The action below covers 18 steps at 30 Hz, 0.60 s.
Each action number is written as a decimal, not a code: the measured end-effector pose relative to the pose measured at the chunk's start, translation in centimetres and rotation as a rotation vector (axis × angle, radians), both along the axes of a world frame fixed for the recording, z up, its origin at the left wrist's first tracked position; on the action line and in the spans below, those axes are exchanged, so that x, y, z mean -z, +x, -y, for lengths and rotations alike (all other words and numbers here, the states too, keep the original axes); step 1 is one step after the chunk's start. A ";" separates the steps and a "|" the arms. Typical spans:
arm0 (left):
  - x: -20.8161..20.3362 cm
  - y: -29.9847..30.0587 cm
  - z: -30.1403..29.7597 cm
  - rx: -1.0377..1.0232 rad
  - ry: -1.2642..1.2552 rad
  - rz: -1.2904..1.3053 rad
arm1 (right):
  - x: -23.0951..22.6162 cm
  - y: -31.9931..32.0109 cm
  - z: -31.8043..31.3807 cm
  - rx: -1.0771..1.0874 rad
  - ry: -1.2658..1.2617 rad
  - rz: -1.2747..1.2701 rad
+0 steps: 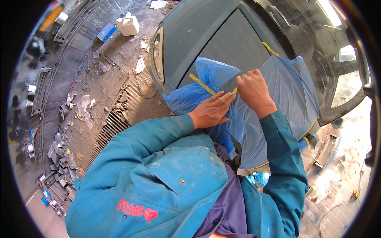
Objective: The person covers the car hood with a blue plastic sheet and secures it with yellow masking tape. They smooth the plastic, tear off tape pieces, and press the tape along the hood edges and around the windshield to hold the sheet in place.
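Observation:
Blue plastic film [278,87] is draped over the side of a dark grey-green car [234,45], and part of it bunches up at the left. A strip of yellow masking tape [201,84] crosses the bunched film. My left hand [212,110] lies with its fingers stretched out on the film at the lower end of this strip. Beside its fingertips, my right hand [254,92] is closed in a pinch around a short end of yellow tape. Another piece of yellow tape [270,48] sits at the film's upper edge.
At the far left, a white plastic jug [127,25] stands beside a blue box [106,32] on the dirty floor. A slotted metal floor grate [113,126] runs near the car. Scraps and rubble [63,154] line the left. An opened car door [343,91] is at the right.

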<state>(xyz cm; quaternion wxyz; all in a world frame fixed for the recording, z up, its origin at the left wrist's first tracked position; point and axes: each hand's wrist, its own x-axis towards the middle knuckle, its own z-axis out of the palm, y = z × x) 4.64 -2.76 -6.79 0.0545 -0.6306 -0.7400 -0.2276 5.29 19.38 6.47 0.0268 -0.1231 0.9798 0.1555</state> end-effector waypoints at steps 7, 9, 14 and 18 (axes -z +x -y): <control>-0.2 0.0 -0.5 0.012 -0.043 0.067 | 0.4 0.4 -0.3 0.055 -0.026 0.015; -0.2 -0.2 -0.5 0.015 -0.018 0.071 | 0.4 0.5 -0.3 0.103 -0.038 0.046; -0.4 -0.8 -0.8 0.010 -0.009 0.068 | 1.2 1.1 -0.2 0.142 -0.051 0.005; -0.7 -1.2 -1.5 0.004 0.002 0.126 | 2.7 1.7 -0.2 0.166 -0.042 -0.056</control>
